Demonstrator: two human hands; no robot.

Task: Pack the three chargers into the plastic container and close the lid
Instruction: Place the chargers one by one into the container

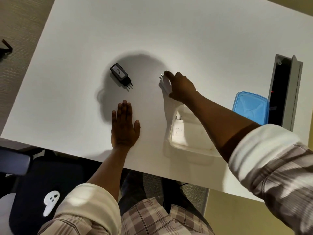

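Observation:
A black charger (120, 76) with a grey label reading 030 lies on the white table (152, 31), prongs toward me. My right hand (180, 87) is closed around a white charger (165, 83) in the table's middle; its metal prongs stick out at the top left. A clear plastic container (189, 143) stands open near the front edge under my right forearm, with another white charger (177, 128) lying inside. The blue lid (250, 106) rests to the right of the container. My left hand (124, 126) lies flat on the table, palm down, holding nothing.
A grey cable slot with a raised flap (286, 92) is cut into the table at the right, just behind the lid. A dark chair (25, 175) stands at the lower left, beside the table's front edge.

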